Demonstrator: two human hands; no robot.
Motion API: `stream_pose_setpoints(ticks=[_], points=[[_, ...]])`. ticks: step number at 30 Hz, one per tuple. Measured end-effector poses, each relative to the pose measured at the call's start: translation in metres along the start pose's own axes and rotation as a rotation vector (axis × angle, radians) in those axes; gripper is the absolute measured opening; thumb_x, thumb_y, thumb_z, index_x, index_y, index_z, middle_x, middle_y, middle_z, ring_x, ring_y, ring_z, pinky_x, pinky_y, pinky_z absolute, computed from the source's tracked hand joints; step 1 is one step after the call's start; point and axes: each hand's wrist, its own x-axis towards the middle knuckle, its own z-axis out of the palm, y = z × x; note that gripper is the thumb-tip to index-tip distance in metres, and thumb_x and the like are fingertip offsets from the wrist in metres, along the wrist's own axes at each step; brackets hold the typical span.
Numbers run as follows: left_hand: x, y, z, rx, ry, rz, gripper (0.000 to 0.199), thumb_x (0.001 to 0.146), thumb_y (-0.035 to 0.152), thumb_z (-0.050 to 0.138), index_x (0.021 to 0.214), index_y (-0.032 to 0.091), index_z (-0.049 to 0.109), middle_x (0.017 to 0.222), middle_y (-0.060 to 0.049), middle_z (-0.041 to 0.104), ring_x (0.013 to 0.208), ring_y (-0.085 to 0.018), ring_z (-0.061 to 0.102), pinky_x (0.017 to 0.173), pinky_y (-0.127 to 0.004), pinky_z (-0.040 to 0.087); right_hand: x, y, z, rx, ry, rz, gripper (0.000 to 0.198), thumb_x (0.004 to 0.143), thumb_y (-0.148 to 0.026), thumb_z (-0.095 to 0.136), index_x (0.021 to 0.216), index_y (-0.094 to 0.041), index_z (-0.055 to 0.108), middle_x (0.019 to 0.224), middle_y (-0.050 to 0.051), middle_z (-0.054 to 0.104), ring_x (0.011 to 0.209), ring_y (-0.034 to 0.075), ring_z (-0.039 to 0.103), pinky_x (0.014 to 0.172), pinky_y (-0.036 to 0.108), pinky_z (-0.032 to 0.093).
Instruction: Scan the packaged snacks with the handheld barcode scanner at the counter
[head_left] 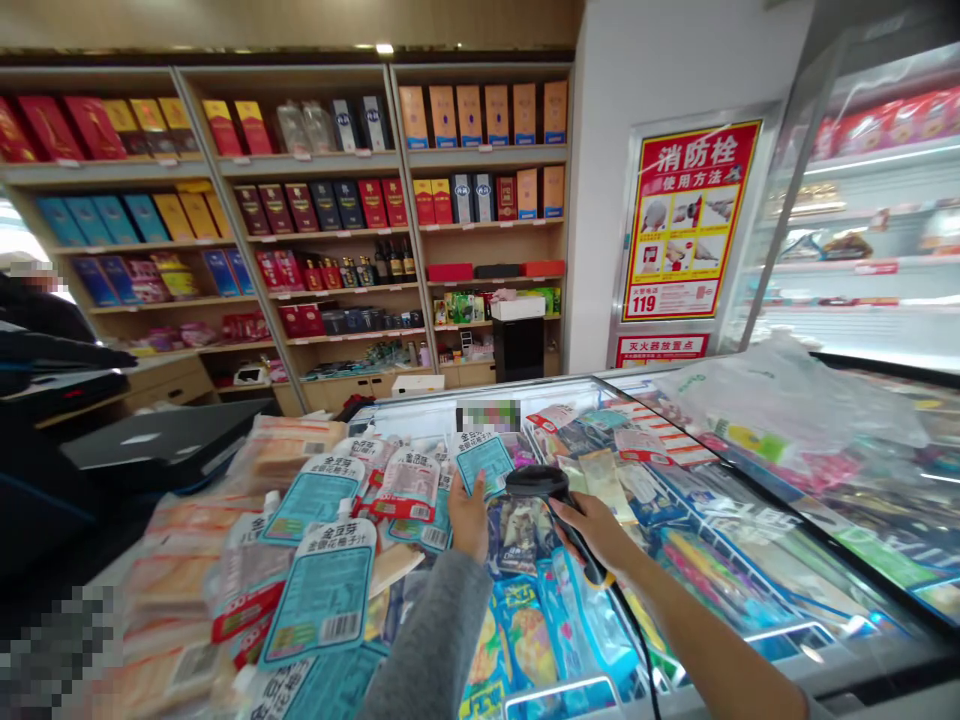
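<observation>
My left hand [469, 515] is closed on a blue-and-white drink pouch [485, 463], held up above the glass freezer top. In my right hand [592, 535] is a black barcode scanner [538, 484], its head close to the pouch and its cord hanging down. Left of my hands lies a heap of similar blue drink pouches [322, 590] with spouts. Red-and-white pouches [406, 485] are mixed in with them. Packs of bread-like slices in clear wrap [176, 560] sit at the far left of the heap.
Under the glass, the chest freezer [559, 700] holds packaged ice treats in wire baskets. A clear plastic bag [795, 390] lies on its right side. Shelves of boxed bottles [330, 205] line the back wall. A person [45, 305] stands at far left by a dark counter machine [165, 440].
</observation>
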Motion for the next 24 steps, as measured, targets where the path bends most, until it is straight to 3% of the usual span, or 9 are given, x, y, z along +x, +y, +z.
stream_pose_setpoints(ticks=[7, 24], points=[[0.0026, -0.0052, -0.0004, -0.010, 0.005, 0.013, 0.049, 0.073, 0.044, 0.081, 0.113, 0.019, 0.067, 0.112, -0.009, 0.077, 0.104, -0.026, 0.075, 0.092, -0.038, 0.061, -0.0057, -0.0024, -0.0038, -0.078, -0.014, 0.028, 0.052, 0.081, -0.072, 0.061, 0.080, -0.021, 0.055, 0.052, -0.005, 0.056, 0.034, 0.009, 0.043, 0.037, 0.023, 0.030], [0.0031, -0.0057, -0.0019, 0.027, 0.005, 0.008, 0.051, 0.074, 0.045, 0.079, 0.118, 0.022, 0.066, 0.115, -0.009, 0.077, 0.108, -0.027, 0.073, 0.094, -0.041, 0.060, -0.0058, -0.0026, -0.0063, 0.010, 0.013, 0.070, 0.055, 0.075, -0.074, 0.065, 0.078, -0.022, 0.050, 0.052, -0.005, 0.055, 0.036, 0.009, 0.044, 0.036, 0.023, 0.031]])
